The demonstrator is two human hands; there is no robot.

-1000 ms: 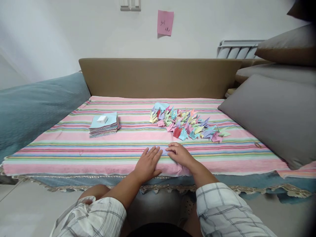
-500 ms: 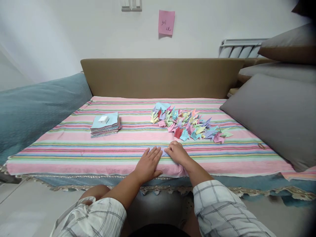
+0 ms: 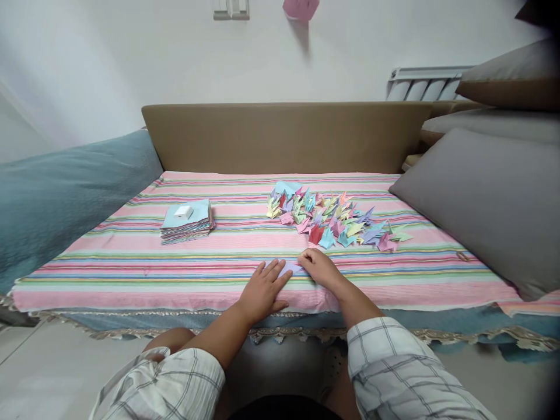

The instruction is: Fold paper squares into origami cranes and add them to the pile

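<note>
A piece of lilac folding paper (image 3: 289, 268) lies on the striped cloth near its front edge, narrowing to a point on the right. My left hand (image 3: 261, 291) rests flat on its left part with fingers spread, hiding that side. At the right tip, the curled fingers of my right hand (image 3: 320, 269) pinch the paper. Just beyond my hands spreads a cluster of folded paper cranes (image 3: 335, 224) in several colours.
To the left stands a stack of square paper (image 3: 187, 228) with a small white block (image 3: 183, 212) on top. A light blue sheet (image 3: 287, 187) lies behind the cranes. Grey cushions (image 3: 485, 204) lean at the right, and a brown backrest (image 3: 280, 138) runs along the rear.
My right hand has slid slightly right, and more of the lilac paper shows between my hands. My left hand stays nearly in place. The pink note on the wall now sits higher, curled up.
</note>
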